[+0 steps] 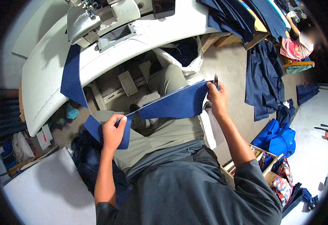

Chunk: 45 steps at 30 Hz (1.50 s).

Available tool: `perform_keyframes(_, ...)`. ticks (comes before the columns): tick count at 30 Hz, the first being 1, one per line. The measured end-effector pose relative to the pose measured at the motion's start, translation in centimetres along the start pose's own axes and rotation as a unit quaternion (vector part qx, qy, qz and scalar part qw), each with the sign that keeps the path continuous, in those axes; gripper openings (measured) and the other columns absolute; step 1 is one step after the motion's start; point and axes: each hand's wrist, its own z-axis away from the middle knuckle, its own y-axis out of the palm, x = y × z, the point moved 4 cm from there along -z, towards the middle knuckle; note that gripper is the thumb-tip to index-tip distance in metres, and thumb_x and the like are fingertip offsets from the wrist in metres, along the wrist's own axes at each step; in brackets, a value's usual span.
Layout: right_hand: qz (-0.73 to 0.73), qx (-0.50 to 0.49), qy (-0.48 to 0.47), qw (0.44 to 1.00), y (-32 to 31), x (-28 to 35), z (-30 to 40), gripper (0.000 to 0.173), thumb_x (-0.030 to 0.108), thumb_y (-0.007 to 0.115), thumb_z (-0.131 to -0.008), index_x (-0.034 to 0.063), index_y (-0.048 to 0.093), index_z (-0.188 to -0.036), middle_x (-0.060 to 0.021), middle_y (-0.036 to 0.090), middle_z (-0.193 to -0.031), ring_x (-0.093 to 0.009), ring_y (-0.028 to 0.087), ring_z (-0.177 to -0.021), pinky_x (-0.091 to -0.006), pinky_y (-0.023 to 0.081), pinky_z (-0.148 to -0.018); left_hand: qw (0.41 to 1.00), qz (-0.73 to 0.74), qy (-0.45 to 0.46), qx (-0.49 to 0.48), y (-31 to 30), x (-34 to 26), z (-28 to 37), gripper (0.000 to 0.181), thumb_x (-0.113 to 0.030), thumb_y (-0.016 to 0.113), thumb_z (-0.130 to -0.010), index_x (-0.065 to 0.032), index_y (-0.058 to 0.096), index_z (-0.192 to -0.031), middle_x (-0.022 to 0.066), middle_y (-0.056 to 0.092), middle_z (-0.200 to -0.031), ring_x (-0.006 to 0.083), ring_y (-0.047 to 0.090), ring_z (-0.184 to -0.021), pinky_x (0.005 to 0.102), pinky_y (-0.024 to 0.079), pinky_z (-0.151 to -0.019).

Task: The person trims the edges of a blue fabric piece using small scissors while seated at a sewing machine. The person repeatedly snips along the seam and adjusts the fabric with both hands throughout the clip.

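A navy fabric piece with an overlocked edge stretches between my two hands above my lap. My left hand pinches its stitched edge, and a flap of cloth hangs below the fingers. At the far end, my right hand grips the corner and also keeps a pair of thread snips in the palm, points upward. Another navy panel hangs over the table edge below the sewing machine; a thread chain seems to link it to the cloth by my left hand.
The white sewing table curves ahead of me. Under it, a white sack holds dark cloth. Stacked navy cloth lies at the right, with more draped below. A wooden drawer stands near my right elbow. Another person sits at upper right.
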Motion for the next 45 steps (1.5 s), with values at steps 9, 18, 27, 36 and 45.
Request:
perform_keyframes(9, 0.031, -0.132, -0.081, 0.988, -0.4, -2.6, -0.7, 0.025, 0.029, 0.064, -0.099, 0.0069, 0.059, -0.090, 0.0076, 0.045, -0.065, -0.003, 0.039, -0.056, -0.0228, 0.032, -0.050, 1.000, -0.010, 0.009, 0.004, 0.7, -1.9, 0.1, 0.016, -0.017, 0.069, -0.093, -0.0008, 0.069, -0.095, 0.0093, 0.068, -0.074, 0.0101, 0.058, -0.067, 0.0303, 0.049, -0.063)
perform_keyframes(18, -0.022, 0.321, 0.185, 0.928, 12.0, -3.6, 11.2, 0.049, 0.051, 0.048, -0.103, 0.0077, 0.061, -0.084, 0.0066, 0.040, -0.060, -0.006, 0.035, -0.052, -0.0256, 0.028, -0.047, 0.999, 0.034, 0.004, -0.019, 1.3, -1.1, 0.9, 0.016, -0.017, 0.069, -0.094, -0.0008, 0.069, -0.093, 0.0022, 0.064, -0.068, 0.0051, 0.052, -0.063, 0.0271, 0.046, -0.059)
perform_keyframes(27, -0.021, 0.358, 0.312, 0.880, 15.9, -8.4, 11.9, 0.043, 0.048, 0.052, -0.102, 0.0096, 0.055, -0.083, 0.0065, 0.037, -0.057, -0.007, 0.030, -0.045, -0.0266, 0.023, -0.042, 0.999, 0.031, 0.002, -0.024, 1.4, -1.6, 1.4, 0.016, -0.016, 0.069, -0.094, -0.0007, 0.068, -0.092, 0.0008, 0.061, -0.065, 0.0041, 0.050, -0.062, 0.0272, 0.044, -0.056)
perform_keyframes(36, -0.018, 0.320, 0.279, 0.905, 17.0, -8.8, 12.1, 0.041, 0.048, 0.053, -0.102, 0.0114, 0.052, -0.084, 0.0082, 0.033, -0.060, -0.005, 0.024, -0.049, -0.0247, 0.019, -0.045, 1.000, 0.026, 0.003, -0.012, 1.6, -1.4, 1.6, 0.017, -0.017, 0.069, -0.094, -0.0009, 0.068, -0.091, 0.0028, 0.061, -0.065, 0.0040, 0.050, -0.063, 0.0273, 0.045, -0.057)
perform_keyframes(45, 0.036, 0.342, 0.138, 0.929, 16.4, -6.3, 12.9, 0.027, 0.034, 0.066, -0.098, 0.0109, 0.058, -0.089, 0.0075, 0.045, -0.063, -0.004, 0.037, -0.050, -0.0254, 0.028, -0.044, 0.998, 0.066, 0.017, 0.005, 2.5, -2.8, 1.5, 0.017, -0.016, 0.065, -0.097, 0.0005, 0.067, -0.093, 0.0039, 0.062, -0.068, 0.0050, 0.051, -0.065, 0.0278, 0.045, -0.059)
